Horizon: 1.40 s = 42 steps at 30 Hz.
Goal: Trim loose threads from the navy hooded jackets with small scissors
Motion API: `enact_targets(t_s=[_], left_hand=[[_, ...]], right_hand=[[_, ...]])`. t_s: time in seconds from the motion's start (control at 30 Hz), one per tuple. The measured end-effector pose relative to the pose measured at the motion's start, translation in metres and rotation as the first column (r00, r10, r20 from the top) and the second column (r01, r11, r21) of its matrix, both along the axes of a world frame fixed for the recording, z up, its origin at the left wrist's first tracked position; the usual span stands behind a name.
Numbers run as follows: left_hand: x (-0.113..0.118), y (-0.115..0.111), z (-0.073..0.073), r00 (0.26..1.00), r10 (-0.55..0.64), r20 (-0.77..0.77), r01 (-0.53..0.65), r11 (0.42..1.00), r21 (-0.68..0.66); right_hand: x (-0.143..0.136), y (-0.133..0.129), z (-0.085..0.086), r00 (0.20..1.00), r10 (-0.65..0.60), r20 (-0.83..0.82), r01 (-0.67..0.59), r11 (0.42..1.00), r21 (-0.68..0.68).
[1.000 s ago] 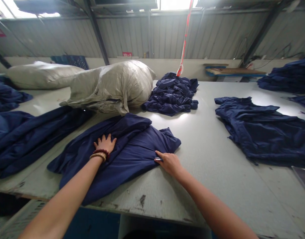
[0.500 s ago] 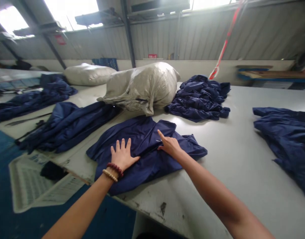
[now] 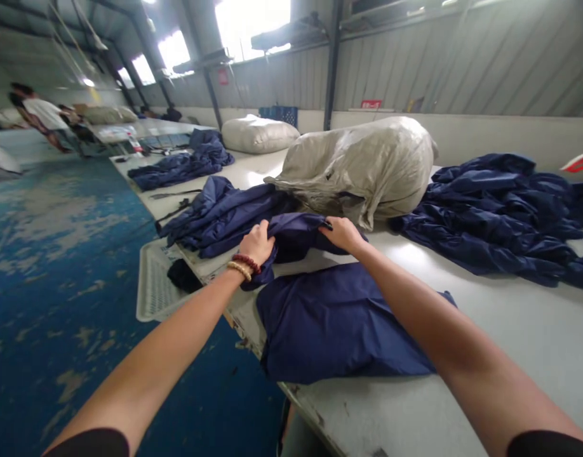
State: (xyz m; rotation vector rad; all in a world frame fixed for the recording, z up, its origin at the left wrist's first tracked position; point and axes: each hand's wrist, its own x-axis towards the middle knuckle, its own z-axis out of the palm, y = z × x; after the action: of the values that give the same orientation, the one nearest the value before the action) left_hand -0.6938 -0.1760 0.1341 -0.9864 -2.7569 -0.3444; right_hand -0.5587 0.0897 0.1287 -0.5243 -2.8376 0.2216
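Observation:
Both of my hands hold up one navy garment of thin, slightly shiny cloth, stretched between them just above the table. My left hand, with two beaded bracelets on its wrist, is closed on the garment's left part. My right hand is closed on its right part; a small dark object with a shiny spot shows at these fingertips, too small to name. Nearer to me, a second navy garment lies folded flat at the table edge, partly under my right forearm. Behind my left hand rests a navy garment pile.
A bulging pale sack stands behind my hands on the white table. Rumpled navy garments lie to the right. Below the table's left edge is a white plastic basket. Several people are far left.
My hands have left the flat garment and moved forward, closing on another navy garment. The flat one now looks more compact. My view has turned left, showing more floor.

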Motion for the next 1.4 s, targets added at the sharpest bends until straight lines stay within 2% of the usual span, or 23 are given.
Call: enact_targets(t_s=[0.1, 0.17, 0.23, 0.33, 0.43, 0.5, 0.57, 0.63, 0.7, 0.77, 0.83, 0.9, 0.97, 1.07, 1.17, 1.27, 1.3, 1.33, 1.4], left_hand=[[-0.047, -0.017, 0.034, 0.987, 0.092, -0.132, -0.074, 0.988, 0.133], [-0.069, -0.035, 0.037, 0.974, 0.103, -0.202, -0.074, 0.986, 0.147], [-0.079, -0.053, 0.021, 0.972, 0.076, -0.224, -0.058, 0.995, 0.085], [-0.078, -0.075, -0.030, 0.992, 0.017, -0.127, -0.027, 0.996, -0.082], [-0.073, -0.086, -0.074, 1.000, 0.007, -0.025, -0.012, 0.981, -0.195], [-0.071, -0.087, -0.087, 1.000, 0.016, 0.001, -0.016, 0.974, -0.224], [-0.063, -0.084, -0.089, 1.000, 0.024, 0.008, -0.021, 0.972, -0.234], [-0.038, -0.079, -0.088, 0.999, 0.019, -0.047, -0.028, 0.977, -0.211], [0.006, -0.074, -0.089, 0.991, -0.033, -0.126, 0.013, 0.987, -0.157], [0.064, -0.068, -0.097, 0.980, -0.176, -0.089, 0.164, 0.978, -0.126], [0.121, -0.057, -0.110, 0.932, -0.355, 0.070, 0.362, 0.918, -0.160], [0.164, -0.037, -0.121, 0.868, -0.468, 0.167, 0.492, 0.854, -0.169], [0.191, -0.006, -0.128, 0.795, -0.577, 0.189, 0.605, 0.780, -0.161], [0.219, 0.054, -0.130, 0.619, -0.761, 0.193, 0.785, 0.600, -0.154], [0.253, 0.107, -0.125, 0.472, -0.856, 0.209, 0.881, 0.451, -0.142], [0.286, 0.141, -0.114, 0.392, -0.887, 0.243, 0.920, 0.377, -0.110], [0.292, 0.150, -0.109, 0.401, -0.884, 0.239, 0.916, 0.393, -0.084], [0.295, 0.158, -0.103, 0.444, -0.867, 0.226, 0.895, 0.443, -0.055], [0.295, 0.174, -0.091, 0.599, -0.769, 0.223, 0.791, 0.611, -0.018]], right_hand=[[-0.063, -0.013, 0.024, 0.982, 0.001, -0.189, 0.006, 0.999, 0.038], [-0.095, -0.022, 0.026, 0.967, 0.020, -0.256, -0.015, 1.000, 0.019], [-0.117, -0.031, 0.013, 0.970, 0.039, -0.241, -0.046, 0.999, -0.023], [-0.125, -0.044, -0.029, 0.991, 0.084, -0.106, -0.094, 0.991, -0.095], [-0.110, -0.056, -0.072, 0.992, 0.123, -0.012, -0.123, 0.978, -0.166], [-0.087, -0.060, -0.089, 0.992, 0.122, -0.019, -0.124, 0.974, -0.191], [-0.051, -0.060, -0.095, 0.994, 0.093, -0.056, -0.103, 0.974, -0.200], [0.000, -0.054, -0.095, 0.995, 0.043, -0.091, -0.061, 0.977, -0.202], [0.067, -0.047, -0.095, 0.994, -0.022, -0.102, 0.001, 0.980, -0.199], [0.143, -0.040, -0.100, 0.993, -0.094, -0.073, 0.079, 0.980, -0.183], [0.218, -0.036, -0.111, 0.989, -0.146, -0.001, 0.144, 0.975, -0.167], [0.286, -0.036, -0.124, 0.976, -0.214, 0.038, 0.217, 0.962, -0.164], [0.346, -0.039, -0.135, 0.944, -0.329, 0.023, 0.327, 0.929, -0.171], [0.423, -0.048, -0.143, 0.852, -0.521, -0.041, 0.503, 0.839, -0.207], [0.492, -0.060, -0.136, 0.767, -0.631, -0.118, 0.568, 0.753, -0.331], [0.551, -0.059, -0.114, 0.693, -0.698, -0.180, 0.588, 0.691, -0.420], [0.569, -0.053, -0.105, 0.663, -0.722, -0.196, 0.613, 0.675, -0.411], [0.584, -0.043, -0.096, 0.630, -0.749, -0.204, 0.653, 0.653, -0.384], [0.610, -0.014, -0.080, 0.567, -0.809, -0.158, 0.751, 0.586, -0.304]])
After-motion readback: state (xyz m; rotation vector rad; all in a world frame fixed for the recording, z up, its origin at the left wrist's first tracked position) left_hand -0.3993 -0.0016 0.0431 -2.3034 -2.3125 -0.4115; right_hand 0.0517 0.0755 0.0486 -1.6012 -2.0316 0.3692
